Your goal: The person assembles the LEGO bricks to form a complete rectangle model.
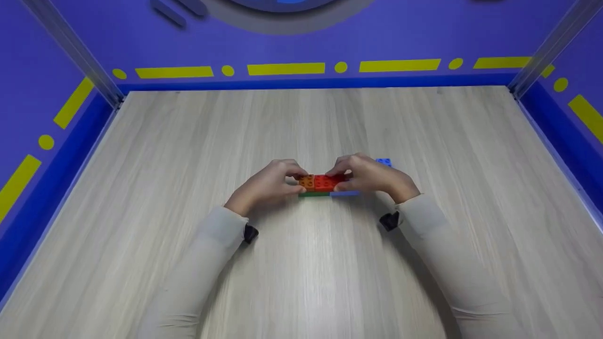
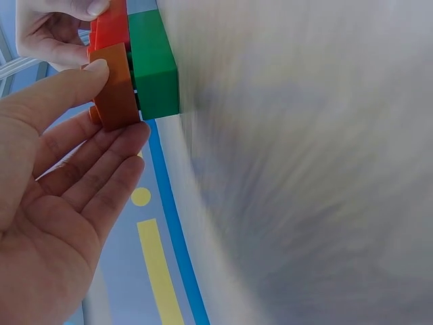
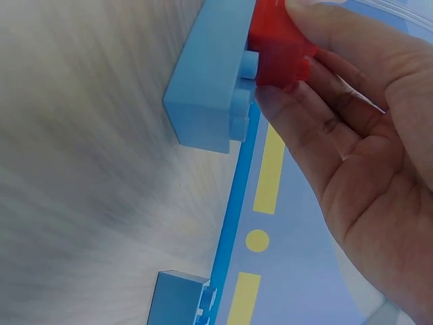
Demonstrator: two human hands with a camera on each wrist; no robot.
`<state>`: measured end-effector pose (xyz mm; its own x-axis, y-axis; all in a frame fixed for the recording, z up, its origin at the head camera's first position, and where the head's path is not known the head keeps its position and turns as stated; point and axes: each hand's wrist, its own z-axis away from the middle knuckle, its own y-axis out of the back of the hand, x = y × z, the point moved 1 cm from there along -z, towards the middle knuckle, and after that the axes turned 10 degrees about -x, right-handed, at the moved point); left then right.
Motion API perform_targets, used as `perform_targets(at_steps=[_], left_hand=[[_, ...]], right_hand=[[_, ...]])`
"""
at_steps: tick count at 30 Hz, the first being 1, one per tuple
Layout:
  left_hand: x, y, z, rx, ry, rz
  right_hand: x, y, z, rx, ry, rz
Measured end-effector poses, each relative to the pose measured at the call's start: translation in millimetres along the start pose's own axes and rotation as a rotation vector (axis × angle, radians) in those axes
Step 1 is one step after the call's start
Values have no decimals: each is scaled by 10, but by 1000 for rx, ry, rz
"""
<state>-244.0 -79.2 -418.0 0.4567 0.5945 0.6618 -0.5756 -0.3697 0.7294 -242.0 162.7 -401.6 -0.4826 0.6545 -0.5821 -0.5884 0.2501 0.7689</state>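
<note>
My left hand [image 1: 268, 184] pinches an orange-brown toy brick [image 2: 118, 91] between thumb and fingers. It sits above a green brick [image 2: 154, 68], and a thin gap shows between the two in the left wrist view. My right hand [image 1: 376, 177] grips a red brick [image 3: 276, 47] by its sides, over a light blue brick [image 3: 203, 88] whose end studs are bare. Orange and red stand side by side as an upper row, with green and light blue end to end below on the table. Fingers hide part of the red brick's right end.
A separate blue brick [image 1: 384, 162] lies on the table behind my right hand, partly hidden by it. The wood-grain table [image 1: 301, 263] is bounded by a purple back wall [image 1: 414, 37] and side walls with yellow markings.
</note>
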Motion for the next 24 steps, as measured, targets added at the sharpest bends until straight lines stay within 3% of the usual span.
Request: perform_targets(at_steps=[16,24], left_hand=[[-4,-7,-3,3,6,16],[7,-3,-4,-1,21,22]], right_hand=[[11,-5,-15,2,-22,-16],[9,5,-10,8,17,-20]])
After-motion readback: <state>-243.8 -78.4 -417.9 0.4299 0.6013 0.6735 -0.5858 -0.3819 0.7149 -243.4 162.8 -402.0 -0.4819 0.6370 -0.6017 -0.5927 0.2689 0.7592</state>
